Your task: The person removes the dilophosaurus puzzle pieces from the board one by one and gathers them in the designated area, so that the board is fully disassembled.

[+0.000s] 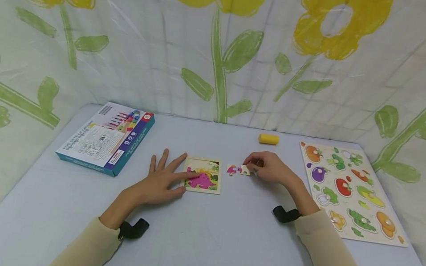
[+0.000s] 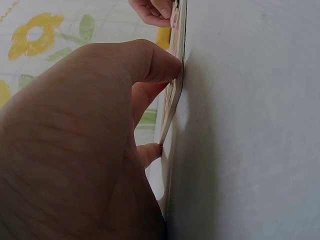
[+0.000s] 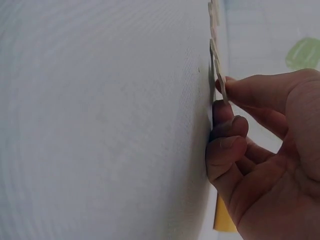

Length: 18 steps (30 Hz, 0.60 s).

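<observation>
A small framed jigsaw puzzle (image 1: 201, 185) with a pink dinosaur picture lies flat at the middle of the table. My left hand (image 1: 159, 183) rests at its left side, fingers spread, the index finger lying over the picture. In the left wrist view the left thumb (image 2: 162, 67) touches the puzzle's edge. To the right of the frame, my right hand (image 1: 271, 166) pinches a puzzle piece (image 1: 245, 170) between thumb and fingers. The piece (image 3: 220, 75) is tilted off the table in the right wrist view. Another puzzle piece (image 1: 231, 169), partly pink, lies just left of it.
A flat boxed set (image 1: 103, 136) lies at the left on the white table (image 1: 198, 248). A yellow cylinder (image 1: 268, 139) is behind the right hand. On the right lies a vegetable peg board (image 1: 354, 194). A flower-printed curtain (image 1: 125, 63) hangs behind the table.
</observation>
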Motion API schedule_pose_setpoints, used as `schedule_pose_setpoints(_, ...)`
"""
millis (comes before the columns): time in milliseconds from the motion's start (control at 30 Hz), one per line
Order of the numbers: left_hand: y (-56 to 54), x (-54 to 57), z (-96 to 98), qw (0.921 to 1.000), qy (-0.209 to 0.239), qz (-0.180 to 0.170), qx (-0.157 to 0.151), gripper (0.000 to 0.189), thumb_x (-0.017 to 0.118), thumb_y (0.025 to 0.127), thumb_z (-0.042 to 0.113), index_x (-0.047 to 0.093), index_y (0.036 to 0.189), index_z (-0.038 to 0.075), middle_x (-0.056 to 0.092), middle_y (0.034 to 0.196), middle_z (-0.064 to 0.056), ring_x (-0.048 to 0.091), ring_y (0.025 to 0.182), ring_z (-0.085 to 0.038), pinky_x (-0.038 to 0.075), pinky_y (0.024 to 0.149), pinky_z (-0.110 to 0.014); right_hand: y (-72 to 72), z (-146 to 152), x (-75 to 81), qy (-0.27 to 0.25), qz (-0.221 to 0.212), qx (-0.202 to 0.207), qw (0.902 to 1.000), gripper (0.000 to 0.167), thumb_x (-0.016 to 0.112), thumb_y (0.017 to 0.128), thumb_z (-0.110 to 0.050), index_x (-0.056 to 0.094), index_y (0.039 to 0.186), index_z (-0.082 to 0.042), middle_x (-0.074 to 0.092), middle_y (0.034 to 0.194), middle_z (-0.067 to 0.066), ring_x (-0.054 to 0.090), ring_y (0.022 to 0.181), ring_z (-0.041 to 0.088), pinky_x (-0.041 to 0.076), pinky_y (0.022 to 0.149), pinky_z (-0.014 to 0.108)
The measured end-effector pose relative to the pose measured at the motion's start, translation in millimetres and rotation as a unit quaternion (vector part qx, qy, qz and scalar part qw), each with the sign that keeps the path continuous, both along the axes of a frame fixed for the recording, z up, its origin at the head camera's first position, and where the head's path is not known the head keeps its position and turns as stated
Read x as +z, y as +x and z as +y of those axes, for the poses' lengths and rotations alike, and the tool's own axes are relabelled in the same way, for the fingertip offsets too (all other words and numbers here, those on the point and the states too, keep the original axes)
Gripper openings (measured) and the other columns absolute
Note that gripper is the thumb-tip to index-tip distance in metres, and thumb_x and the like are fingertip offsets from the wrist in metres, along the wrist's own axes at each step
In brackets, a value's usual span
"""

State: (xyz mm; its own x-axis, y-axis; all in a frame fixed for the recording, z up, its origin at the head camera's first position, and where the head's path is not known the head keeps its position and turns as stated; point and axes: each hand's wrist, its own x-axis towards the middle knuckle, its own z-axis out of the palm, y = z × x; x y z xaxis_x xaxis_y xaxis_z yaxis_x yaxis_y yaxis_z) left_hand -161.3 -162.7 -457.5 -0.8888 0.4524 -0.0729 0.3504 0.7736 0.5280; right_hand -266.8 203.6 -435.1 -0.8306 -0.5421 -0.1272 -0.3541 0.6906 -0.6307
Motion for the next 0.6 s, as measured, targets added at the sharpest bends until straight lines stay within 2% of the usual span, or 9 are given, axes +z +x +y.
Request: schedule_pose_setpoints(600,-0.2,0.0,-0.2,1.0,-0.001,0.002,-0.005,0.053,0.059,0.102,0.041,0.054,0.155,0.038,0.011,0.181,-0.01,-0.015,0.162,-0.056,-0.017,0.122,-0.08,-0.2,0.8,-2.3,-0.008,0.006,-0.009,0.9999,0.017,0.064,0.103,-0.01,0.077,0.113,-0.014,0.074,0.096,0.002,0.058,0.08,0.016,0.05,0.075,0.029)
